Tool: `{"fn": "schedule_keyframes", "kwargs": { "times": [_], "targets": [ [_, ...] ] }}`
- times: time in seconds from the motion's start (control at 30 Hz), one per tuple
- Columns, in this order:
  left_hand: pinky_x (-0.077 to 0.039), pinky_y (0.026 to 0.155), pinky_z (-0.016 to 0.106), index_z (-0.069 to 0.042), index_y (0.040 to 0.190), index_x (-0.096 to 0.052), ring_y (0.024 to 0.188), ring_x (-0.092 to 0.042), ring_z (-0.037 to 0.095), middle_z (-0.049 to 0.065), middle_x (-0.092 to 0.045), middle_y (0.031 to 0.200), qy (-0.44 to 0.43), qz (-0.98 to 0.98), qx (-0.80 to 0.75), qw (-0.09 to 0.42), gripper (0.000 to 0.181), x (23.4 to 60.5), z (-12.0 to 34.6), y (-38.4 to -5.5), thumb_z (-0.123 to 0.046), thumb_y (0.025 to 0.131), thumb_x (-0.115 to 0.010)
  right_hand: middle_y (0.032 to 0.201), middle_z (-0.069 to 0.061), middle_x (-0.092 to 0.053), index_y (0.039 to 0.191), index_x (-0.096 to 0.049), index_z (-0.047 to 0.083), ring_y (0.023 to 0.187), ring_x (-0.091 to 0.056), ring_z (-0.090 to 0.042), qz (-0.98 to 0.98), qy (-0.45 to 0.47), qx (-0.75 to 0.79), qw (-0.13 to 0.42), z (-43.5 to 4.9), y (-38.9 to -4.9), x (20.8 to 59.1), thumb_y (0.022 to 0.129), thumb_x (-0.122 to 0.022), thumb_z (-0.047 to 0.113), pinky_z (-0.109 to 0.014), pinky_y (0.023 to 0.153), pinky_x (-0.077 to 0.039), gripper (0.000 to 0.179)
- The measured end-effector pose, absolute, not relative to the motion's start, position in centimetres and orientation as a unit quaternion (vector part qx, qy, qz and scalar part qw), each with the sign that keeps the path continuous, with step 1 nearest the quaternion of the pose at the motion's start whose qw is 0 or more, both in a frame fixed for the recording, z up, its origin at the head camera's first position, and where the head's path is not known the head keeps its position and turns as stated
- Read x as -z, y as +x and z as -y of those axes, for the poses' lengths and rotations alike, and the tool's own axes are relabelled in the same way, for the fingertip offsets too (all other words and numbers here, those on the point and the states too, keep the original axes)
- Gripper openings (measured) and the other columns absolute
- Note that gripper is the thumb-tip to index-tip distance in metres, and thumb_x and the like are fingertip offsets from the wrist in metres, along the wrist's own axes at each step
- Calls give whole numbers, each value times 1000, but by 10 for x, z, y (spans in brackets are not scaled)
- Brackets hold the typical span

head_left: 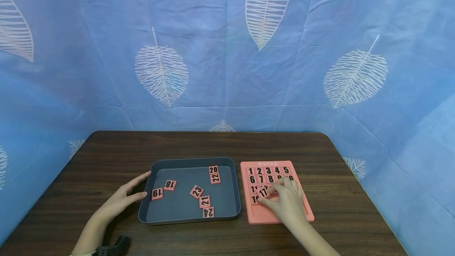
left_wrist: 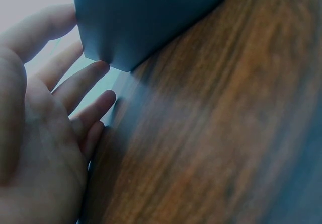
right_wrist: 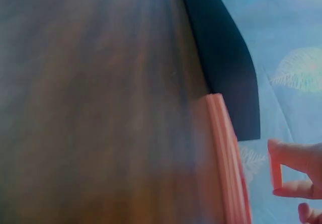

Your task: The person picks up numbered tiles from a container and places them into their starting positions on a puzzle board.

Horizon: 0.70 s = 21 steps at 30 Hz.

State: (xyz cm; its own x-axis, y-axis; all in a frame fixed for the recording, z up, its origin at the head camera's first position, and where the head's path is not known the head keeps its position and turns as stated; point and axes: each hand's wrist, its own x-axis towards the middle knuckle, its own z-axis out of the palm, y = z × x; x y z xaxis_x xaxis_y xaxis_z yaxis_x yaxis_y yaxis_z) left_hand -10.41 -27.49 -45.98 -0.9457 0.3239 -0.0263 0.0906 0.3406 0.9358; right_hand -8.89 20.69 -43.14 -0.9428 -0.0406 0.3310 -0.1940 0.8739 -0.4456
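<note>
Between thumb and fingertip my right hand (head_left: 289, 200) pinches a pink number tile marked 17 (head_left: 262, 192), just over the pink number board (head_left: 275, 218). The right wrist view shows that tile (right_wrist: 275, 171) edge-on, apart from the board's side (right_wrist: 229, 158). Rows of numbered tiles starting at 1 fill the board's upper part; my hand hides some of them. My left hand (head_left: 122, 196) touches the left rim of a dark grey tray (head_left: 181, 222) with its fingers extended. In the left wrist view, fingertips of the left hand (left_wrist: 50, 103) meet the tray's outer wall (left_wrist: 136, 22).
Several loose tiles lie in the tray: 18 (head_left: 170, 185) and 19 (head_left: 157, 193) at left, 20 (head_left: 213, 170) and 22 (head_left: 215, 178) at upper right, 23 (head_left: 196, 191), 21 (head_left: 204, 201) and 24 (head_left: 208, 212) lower down. A blue leaf-patterned cloth (head_left: 220, 70) hangs behind the wooden table (head_left: 341, 192).
</note>
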Motion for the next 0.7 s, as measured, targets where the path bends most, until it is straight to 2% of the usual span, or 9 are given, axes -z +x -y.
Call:
{"fn": "schedule_keyframes", "kwargs": {
  "times": [0.3,0.53,0.7],
  "targets": [
    [-24,96,72,-10,152,-28,138,-10,50,21,-19,154,127,-812,-560,105,62,458,275,-104,-17,98,-56,84,-1,-47,63,-58,18,85,-43,-27,970,38,-206,125,-221,-82,439,60,-89,40,-41,67,-30,38],
    [-23,96,72,-10,152,-28,138,-10,50,21,-19,154,128,-813,-559,102,61,459,275,-105,-18,98,-56,81,1,-45,65,-57,17,85,-43,-26,973,26,-213,90,-221,-83,443,62,-88,41,-44,73,-34,39],
    [-22,95,73,-10,152,-28,138,-9,50,20,-20,154,122,-815,-556,104,62,458,275,-105,-19,97,-57,79,1,-43,65,-55,16,79,-40,-23,972,29,-218,81,-220,-86,447,63,-88,38,-41,70,-34,40]
  ]
}}
